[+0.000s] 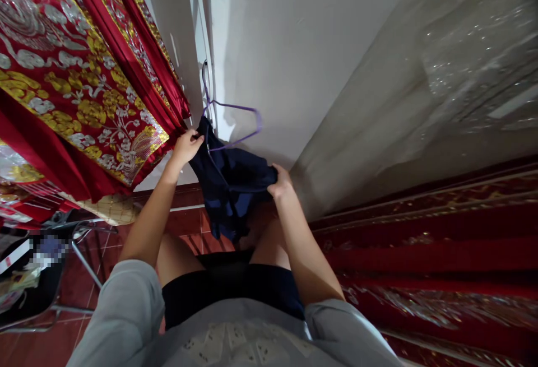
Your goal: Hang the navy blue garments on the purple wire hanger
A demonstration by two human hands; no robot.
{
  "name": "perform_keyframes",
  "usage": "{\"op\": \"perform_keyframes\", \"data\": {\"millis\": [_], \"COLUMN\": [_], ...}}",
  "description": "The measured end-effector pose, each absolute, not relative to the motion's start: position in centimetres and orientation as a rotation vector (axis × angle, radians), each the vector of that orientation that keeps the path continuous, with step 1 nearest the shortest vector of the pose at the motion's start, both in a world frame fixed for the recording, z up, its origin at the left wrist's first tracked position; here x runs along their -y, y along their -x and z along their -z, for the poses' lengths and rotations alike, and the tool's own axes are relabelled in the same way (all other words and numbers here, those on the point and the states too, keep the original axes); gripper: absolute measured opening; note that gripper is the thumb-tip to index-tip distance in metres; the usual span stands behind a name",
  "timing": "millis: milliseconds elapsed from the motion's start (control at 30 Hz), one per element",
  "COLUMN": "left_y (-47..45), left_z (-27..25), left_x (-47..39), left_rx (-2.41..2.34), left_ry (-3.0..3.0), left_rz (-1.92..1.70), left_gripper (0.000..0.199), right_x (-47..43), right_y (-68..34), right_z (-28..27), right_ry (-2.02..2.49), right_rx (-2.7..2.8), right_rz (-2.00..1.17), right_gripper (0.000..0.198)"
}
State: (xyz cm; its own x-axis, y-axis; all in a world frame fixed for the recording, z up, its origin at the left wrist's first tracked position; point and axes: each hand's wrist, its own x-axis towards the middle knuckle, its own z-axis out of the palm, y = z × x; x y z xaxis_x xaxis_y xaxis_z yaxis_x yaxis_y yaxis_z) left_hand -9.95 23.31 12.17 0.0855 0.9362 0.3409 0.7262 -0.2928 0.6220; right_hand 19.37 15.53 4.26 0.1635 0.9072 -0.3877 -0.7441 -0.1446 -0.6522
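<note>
A dark navy garment (239, 182) is stretched between my two hands in front of my knees. My left hand (188, 145) pinches its upper left edge. On the other side, the fingers of my right hand (279, 182) are wrapped round its right edge. A purple hanger (237, 106) hangs by its hook at the wall, and its lower left part meets the garment's top near my left hand. The hanger's right end stands free of the cloth. Folds hide which part of the garment each hand grips.
Red cloth with gold and silver embroidery (101, 92) hangs at the left. Below it a black folding chair (46, 294) bears several items. Clear plastic sheeting (462, 75) covers the right side, above more red fabric (420, 255). The floor has red tiles (185, 222).
</note>
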Motion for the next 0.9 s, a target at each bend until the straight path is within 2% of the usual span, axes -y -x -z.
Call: {"op": "perform_keyframes", "data": {"millis": [33,200,267,367,467,667,767,867,900], "left_y": [9.8,8.4,7.9,7.1,6.5,6.4,6.8,7.0,7.1], "left_z": [-11.6,-8.4,-7.2,-5.8,-5.1,-7.0,-8.7,-10.7,-11.4], "left_x": [-23.4,-20.9,-19.0,-16.1,-13.9,-10.9,-9.2,-7.4,-6.9], "left_rx": [-1.629,-1.563,-1.549,-1.399,-1.217,-1.131,-1.109,-1.113,-1.109], "left_ry": [-2.012,-1.457,-1.311,-1.167,-1.010,-0.987,-0.988,-1.037,-1.094], "left_rz": [-0.952,-0.841,-0.680,-0.453,-0.509,-0.722,-0.732,-0.650,-0.604], "left_gripper": [0.026,0.061,0.068,0.075,0.068,0.049,0.044,0.045,0.044], "right_x": [-14.9,-12.7,-12.2,-11.2,-9.2,-5.8,-5.9,-6.8,-7.0], "right_y": [-18.6,-14.4,-12.9,-10.6,-8.3,-8.3,-10.9,-13.1,-13.4], "right_z": [-4.3,-6.0,-6.5,-6.5,-6.1,-7.0,-8.7,-10.0,-10.2], "right_ry": [0.933,0.989,0.987,0.963,0.907,0.765,0.775,0.749,0.696], "right_rx": [0.215,0.192,0.244,0.370,0.580,1.535,1.627,1.611,1.649], "right_rz": [-1.517,-1.935,-1.965,-1.827,-1.671,-1.568,-1.365,-1.034,-1.031], "right_gripper": [0.020,0.015,0.013,0.016,0.026,0.027,0.028,0.019,0.023]}}
